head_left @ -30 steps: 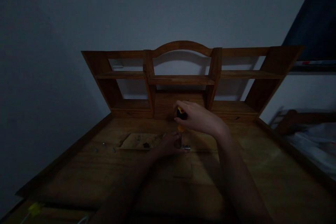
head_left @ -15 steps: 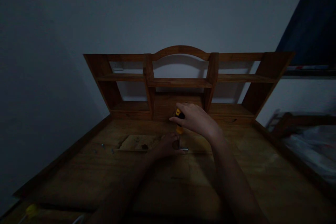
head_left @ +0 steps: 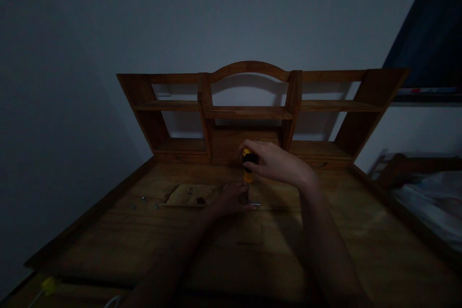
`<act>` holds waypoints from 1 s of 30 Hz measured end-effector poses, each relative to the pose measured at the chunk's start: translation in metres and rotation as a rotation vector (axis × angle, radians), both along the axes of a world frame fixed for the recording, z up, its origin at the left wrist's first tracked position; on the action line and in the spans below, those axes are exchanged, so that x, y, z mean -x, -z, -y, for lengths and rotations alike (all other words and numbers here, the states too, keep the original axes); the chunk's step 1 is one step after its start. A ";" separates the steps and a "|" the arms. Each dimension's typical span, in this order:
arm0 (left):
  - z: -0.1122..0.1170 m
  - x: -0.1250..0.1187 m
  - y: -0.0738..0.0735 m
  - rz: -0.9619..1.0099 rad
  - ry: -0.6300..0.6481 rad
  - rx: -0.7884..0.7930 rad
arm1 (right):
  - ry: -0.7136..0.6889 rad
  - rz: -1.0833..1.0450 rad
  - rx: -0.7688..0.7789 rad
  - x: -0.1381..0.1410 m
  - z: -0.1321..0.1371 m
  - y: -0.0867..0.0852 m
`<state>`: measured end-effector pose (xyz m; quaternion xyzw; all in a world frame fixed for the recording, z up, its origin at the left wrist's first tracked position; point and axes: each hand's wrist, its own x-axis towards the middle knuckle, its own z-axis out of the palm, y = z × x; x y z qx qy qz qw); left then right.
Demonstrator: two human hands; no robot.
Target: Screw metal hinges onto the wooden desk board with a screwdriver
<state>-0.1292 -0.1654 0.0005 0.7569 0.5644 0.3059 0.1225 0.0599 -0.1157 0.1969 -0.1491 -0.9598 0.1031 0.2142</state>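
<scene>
In dim light my right hand (head_left: 276, 163) is wrapped around the black and yellow handle of a screwdriver (head_left: 248, 166) held upright, its tip down on a small metal bracket (head_left: 254, 203) on the wooden desk top (head_left: 325, 231). My left hand (head_left: 233, 198) rests low beside the shaft, fingers curled at the tip and the bracket. A shallow rectangular recess (head_left: 187, 195) lies in the wood just left of my left hand.
A wooden hutch with shelves and an arched top (head_left: 249, 106) stands at the back of the desk. A few small screws (head_left: 144, 199) lie at the left. A yellow object (head_left: 48, 285) sits at the lower left edge. A bed (head_left: 429, 202) is to the right.
My right hand has shifted its hold on the screwdriver handle, turning slightly. My left hand stays at the tip. The view wobbles a little.
</scene>
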 end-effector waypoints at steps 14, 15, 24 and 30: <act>0.002 -0.003 -0.003 -0.012 -0.019 -0.010 | 0.186 -0.005 -0.177 0.010 0.005 0.004; 0.002 -0.003 -0.003 -0.013 -0.019 -0.007 | 0.215 0.007 -0.188 0.012 0.007 0.004; -0.004 0.001 0.007 -0.046 -0.002 -0.031 | 0.183 0.041 -0.102 0.009 0.003 0.006; -0.005 0.001 0.006 -0.036 0.024 -0.040 | 0.080 0.027 -0.026 0.004 -0.001 0.006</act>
